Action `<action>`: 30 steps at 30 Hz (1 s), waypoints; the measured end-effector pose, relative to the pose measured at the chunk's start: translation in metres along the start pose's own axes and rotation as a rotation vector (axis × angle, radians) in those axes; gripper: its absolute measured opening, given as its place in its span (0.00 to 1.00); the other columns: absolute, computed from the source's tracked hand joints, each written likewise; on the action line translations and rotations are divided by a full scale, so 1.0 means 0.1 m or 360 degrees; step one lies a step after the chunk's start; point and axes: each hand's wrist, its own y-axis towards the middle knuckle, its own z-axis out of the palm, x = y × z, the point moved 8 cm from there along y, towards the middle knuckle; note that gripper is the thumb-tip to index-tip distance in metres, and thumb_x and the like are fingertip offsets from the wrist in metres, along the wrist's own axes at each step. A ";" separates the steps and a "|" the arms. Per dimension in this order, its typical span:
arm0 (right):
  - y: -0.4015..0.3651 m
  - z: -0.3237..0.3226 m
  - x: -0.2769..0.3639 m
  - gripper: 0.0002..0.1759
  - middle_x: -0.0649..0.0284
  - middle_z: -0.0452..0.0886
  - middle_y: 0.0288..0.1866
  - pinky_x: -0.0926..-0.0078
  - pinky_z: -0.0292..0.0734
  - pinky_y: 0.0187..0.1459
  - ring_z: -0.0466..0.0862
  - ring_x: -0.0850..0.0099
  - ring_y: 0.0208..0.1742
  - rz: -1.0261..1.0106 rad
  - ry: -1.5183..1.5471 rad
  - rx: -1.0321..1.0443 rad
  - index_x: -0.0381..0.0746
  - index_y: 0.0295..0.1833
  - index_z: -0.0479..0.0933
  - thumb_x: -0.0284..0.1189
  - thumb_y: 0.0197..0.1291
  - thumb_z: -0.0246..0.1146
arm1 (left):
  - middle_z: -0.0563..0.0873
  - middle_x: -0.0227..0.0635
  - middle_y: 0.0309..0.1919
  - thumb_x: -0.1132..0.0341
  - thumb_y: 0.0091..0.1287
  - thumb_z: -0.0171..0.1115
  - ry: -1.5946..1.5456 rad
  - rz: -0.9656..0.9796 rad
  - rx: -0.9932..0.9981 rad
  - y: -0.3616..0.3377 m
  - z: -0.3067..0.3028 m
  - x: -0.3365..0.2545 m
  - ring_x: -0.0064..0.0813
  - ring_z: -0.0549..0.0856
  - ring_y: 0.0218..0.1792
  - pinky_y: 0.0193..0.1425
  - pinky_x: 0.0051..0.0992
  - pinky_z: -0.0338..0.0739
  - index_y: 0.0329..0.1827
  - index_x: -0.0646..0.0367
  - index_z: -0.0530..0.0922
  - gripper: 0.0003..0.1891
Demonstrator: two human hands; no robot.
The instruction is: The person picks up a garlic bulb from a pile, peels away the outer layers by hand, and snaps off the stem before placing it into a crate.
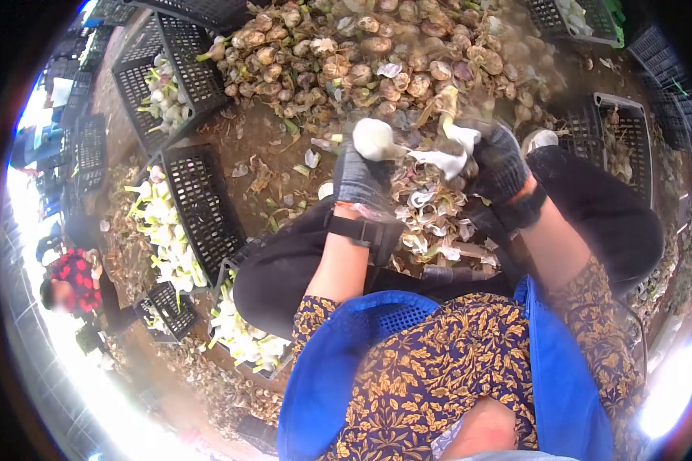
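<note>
My left hand (361, 178), in a dark grey glove, is closed around a white garlic bulb (374, 139). In a matching glove, my right hand (501, 163) pinches white garlic skin (463, 138) that stretches across toward the bulb. Some of the right fingers are hidden or blurred. A yellowish dry stem end (447, 100) sticks up by the skin. Below both hands, between my legs, lies a heap of peeled garlic skins (430, 219). Just beyond them spreads a large pile of unpeeled garlic (377, 46) with brownish, dirty skins.
Black plastic crates (201, 206) line the left side, with white trimmed garlic (169, 230) beside them. Another crate (627, 146) stands at the right by my knee. A person in a red and black top (75, 283) is farther off at the left.
</note>
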 end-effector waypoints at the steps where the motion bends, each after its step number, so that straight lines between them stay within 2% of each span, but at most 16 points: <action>1: -0.15 -0.15 0.17 0.16 0.66 0.78 0.31 0.76 0.75 0.32 0.78 0.77 0.28 -0.0253 -0.0994 -0.0380 0.34 0.49 0.69 0.21 0.52 0.56 | 0.81 0.33 0.33 0.52 0.64 0.47 0.0004 0.0116 -0.0174 0.00 -0.07 -0.05 0.29 0.81 0.34 0.36 0.32 0.79 0.39 0.54 0.75 0.16; 3: -0.21 -0.05 -0.05 0.13 0.69 0.75 0.24 0.82 0.74 0.24 0.77 0.80 0.24 0.0177 -0.0271 -0.0084 0.36 0.45 0.73 0.21 0.51 0.57 | 0.82 0.32 0.33 0.50 0.64 0.48 0.0023 0.0084 -0.0125 0.08 -0.14 -0.08 0.29 0.81 0.32 0.34 0.31 0.79 0.40 0.53 0.75 0.16; 5: -0.34 -0.08 -0.25 0.11 0.69 0.75 0.23 0.84 0.72 0.21 0.76 0.80 0.21 0.0659 0.0106 -0.0476 0.36 0.42 0.75 0.19 0.51 0.56 | 0.82 0.31 0.33 0.47 0.63 0.48 0.0001 0.0059 -0.0152 0.23 -0.30 -0.08 0.29 0.80 0.31 0.32 0.31 0.78 0.41 0.54 0.75 0.19; 7: -0.38 -0.14 -0.25 0.16 0.66 0.77 0.26 0.84 0.72 0.21 0.78 0.78 0.23 0.0170 -0.0423 -0.0152 0.37 0.41 0.76 0.15 0.45 0.53 | 0.81 0.31 0.32 0.45 0.62 0.48 0.0008 -0.0109 0.0287 0.24 -0.24 0.00 0.28 0.80 0.29 0.30 0.31 0.77 0.41 0.55 0.75 0.22; 9: -0.44 0.17 0.11 0.19 0.61 0.79 0.31 0.83 0.73 0.24 0.79 0.76 0.26 -0.0669 -0.1153 0.0074 0.37 0.41 0.75 0.13 0.41 0.51 | 0.81 0.31 0.29 0.44 0.62 0.47 0.0262 0.0406 -0.0294 0.27 -0.43 -0.22 0.28 0.79 0.28 0.28 0.29 0.76 0.41 0.56 0.75 0.23; 10: -0.45 -0.21 -0.26 0.14 0.58 0.79 0.36 0.77 0.76 0.33 0.81 0.70 0.32 0.0061 -0.0629 -0.0263 0.36 0.43 0.74 0.19 0.49 0.51 | 0.80 0.31 0.28 0.44 0.63 0.45 0.0277 0.0450 -0.0238 0.27 -0.38 -0.25 0.27 0.79 0.27 0.27 0.27 0.76 0.40 0.56 0.75 0.23; 11: -0.42 -0.20 -0.15 0.14 0.58 0.79 0.36 0.77 0.76 0.33 0.81 0.70 0.32 0.0046 -0.0632 -0.0265 0.36 0.43 0.74 0.19 0.49 0.51 | 0.80 0.31 0.28 0.44 0.63 0.45 0.0281 0.0454 -0.0224 0.31 -0.41 -0.27 0.27 0.79 0.27 0.27 0.27 0.76 0.40 0.56 0.75 0.23; 13: -0.48 0.14 -0.22 0.14 0.57 0.79 0.39 0.72 0.75 0.42 0.80 0.65 0.38 0.0754 0.0729 0.0167 0.35 0.46 0.73 0.30 0.56 0.52 | 0.80 0.30 0.29 0.44 0.63 0.45 0.0220 0.0358 0.0267 0.38 -0.33 -0.23 0.26 0.79 0.28 0.27 0.27 0.76 0.40 0.56 0.75 0.23; 14: -0.44 -0.08 -0.29 0.24 0.51 0.78 0.39 0.66 0.74 0.45 0.79 0.58 0.40 0.0786 -0.0338 -0.0228 0.35 0.50 0.71 0.44 0.57 0.53 | 0.80 0.29 0.30 0.44 0.63 0.45 0.0289 0.0430 -0.0136 0.23 -0.33 -0.24 0.24 0.79 0.28 0.27 0.25 0.76 0.40 0.54 0.75 0.22; 16: -0.41 -0.40 -0.53 0.34 0.47 0.78 0.40 0.61 0.73 0.42 0.79 0.57 0.42 0.0586 -0.3291 0.0261 0.36 0.52 0.71 0.55 0.51 0.52 | 0.81 0.26 0.30 0.46 0.63 0.46 0.0229 0.0313 -0.0040 0.21 -0.25 -0.25 0.23 0.79 0.29 0.26 0.22 0.75 0.41 0.51 0.75 0.19; 19: -0.31 -0.50 -0.55 0.28 0.48 0.78 0.36 0.60 0.72 0.42 0.78 0.51 0.38 0.0541 -0.2946 -0.0197 0.38 0.53 0.69 0.47 0.54 0.52 | 0.81 0.26 0.31 0.47 0.63 0.47 0.0250 0.0372 -0.0348 0.13 -0.38 -0.19 0.22 0.80 0.29 0.24 0.20 0.75 0.41 0.52 0.75 0.19; 21: -0.18 -0.31 -0.29 0.27 0.47 0.76 0.38 0.64 0.74 0.38 0.78 0.53 0.37 -0.0026 -0.2430 -0.0467 0.40 0.50 0.71 0.49 0.53 0.53 | 0.81 0.33 0.33 0.52 0.64 0.49 0.0503 0.0592 -0.0408 -0.02 -0.25 -0.27 0.25 0.81 0.30 0.24 0.22 0.77 0.43 0.57 0.73 0.17; 23: -0.03 -0.42 -0.78 0.19 0.61 0.78 0.41 0.60 0.75 0.41 0.79 0.60 0.37 0.0416 -0.0170 -0.0476 0.46 0.51 0.71 0.46 0.61 0.48 | 0.82 0.39 0.28 0.53 0.65 0.47 0.1660 0.1228 -0.0379 0.01 -0.23 -0.35 0.31 0.80 0.30 0.32 0.33 0.74 0.36 0.63 0.75 0.19; 25: 0.02 0.10 -0.65 0.19 0.66 0.77 0.43 0.58 0.76 0.43 0.79 0.64 0.38 0.0713 0.0700 -0.0362 0.46 0.50 0.70 0.45 0.62 0.46 | 0.82 0.42 0.28 0.54 0.65 0.47 0.2551 0.1570 -0.0129 -0.23 0.26 -0.15 0.33 0.80 0.30 0.36 0.34 0.72 0.36 0.65 0.74 0.20; 27: 0.32 -0.09 -0.90 0.20 0.64 0.77 0.41 0.61 0.77 0.44 0.79 0.65 0.37 0.0550 0.0974 -0.0421 0.41 0.47 0.70 0.45 0.62 0.46 | 0.82 0.39 0.29 0.58 0.64 0.51 0.1955 0.0874 -0.0080 -0.20 0.24 -0.02 0.30 0.80 0.32 0.37 0.29 0.72 0.42 0.65 0.75 0.17; 30: 0.76 -0.63 -1.16 0.15 0.62 0.77 0.37 0.69 0.79 0.35 0.79 0.69 0.31 0.0621 0.0920 -0.0400 0.40 0.42 0.68 0.40 0.62 0.47 | 0.76 0.35 0.47 0.64 0.66 0.50 0.1473 0.0926 0.0178 -0.18 0.25 -0.05 0.22 0.76 0.43 0.48 0.21 0.70 0.57 0.65 0.65 0.19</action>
